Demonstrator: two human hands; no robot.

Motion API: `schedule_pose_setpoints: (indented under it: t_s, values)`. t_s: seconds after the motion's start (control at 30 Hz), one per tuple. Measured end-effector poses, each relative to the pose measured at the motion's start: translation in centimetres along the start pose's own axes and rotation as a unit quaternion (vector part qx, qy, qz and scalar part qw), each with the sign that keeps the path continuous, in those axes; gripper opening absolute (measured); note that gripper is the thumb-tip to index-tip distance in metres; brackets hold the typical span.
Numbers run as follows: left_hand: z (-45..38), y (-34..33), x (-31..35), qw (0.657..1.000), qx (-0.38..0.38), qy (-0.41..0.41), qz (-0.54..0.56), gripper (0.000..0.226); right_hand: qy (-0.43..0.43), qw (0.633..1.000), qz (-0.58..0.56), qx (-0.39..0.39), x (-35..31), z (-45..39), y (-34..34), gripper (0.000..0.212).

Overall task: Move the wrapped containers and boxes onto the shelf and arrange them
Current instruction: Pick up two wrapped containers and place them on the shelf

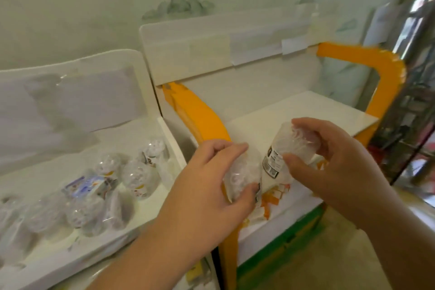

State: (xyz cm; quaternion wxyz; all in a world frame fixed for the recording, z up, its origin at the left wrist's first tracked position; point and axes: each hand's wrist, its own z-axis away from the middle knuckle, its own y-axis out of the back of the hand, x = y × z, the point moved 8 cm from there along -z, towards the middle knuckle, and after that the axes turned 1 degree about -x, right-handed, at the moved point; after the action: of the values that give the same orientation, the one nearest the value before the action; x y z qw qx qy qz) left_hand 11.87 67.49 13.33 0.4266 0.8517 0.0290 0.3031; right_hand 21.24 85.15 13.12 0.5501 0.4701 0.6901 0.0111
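Holding two wrapped containers over the shelf point(306, 110): left hand point(207, 183) pinches one container point(240, 176), right hand point(329, 160) grips a tilted jar point(280, 155). Risks: slick wrap slips; jar tips if released tilted. More wait in tray point(150, 209).

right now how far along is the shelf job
Early. The orange-framed shelf holds nothing set down yet. In hand: the left hand and right hand each grip a wrapped container over it. Left: several wrapped containers and a small box remain on the left white shelf.
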Motion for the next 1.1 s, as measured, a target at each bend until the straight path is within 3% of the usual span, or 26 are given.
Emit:
schedule_pose_setpoints:
  t_s: [0.2,0.4,0.73,0.97,1.1]
  values:
    - [-6.8,-5.2,0.7,1.000,-0.014,-0.013,0.024,0.061,-0.015,0.998,0.047,0.048,5.0,-5.2,2.0,0.056]
    - [-13.6,-6.1,-0.3,0.999,-0.020,-0.018,-0.035,0.068,-0.032,0.995,0.074,0.049,9.6,-10.2,2.4,0.061]
    - [-17.0,-7.0,-1.5,0.985,-0.006,0.084,-0.149,0.059,0.022,0.997,0.009,-0.075,15.0,-20.2,-2.3,0.046]
    - [-19.1,-9.8,-2.5,0.939,0.040,0.269,-0.210,0.051,0.100,0.969,-0.090,-0.206,18.2,-26.0,-6.7,0.042]
    - [-19.6,-13.5,-4.6,0.921,0.075,0.325,-0.204,0.050,0.143,0.950,-0.087,-0.262,20.4,-28.6,-9.0,0.041]
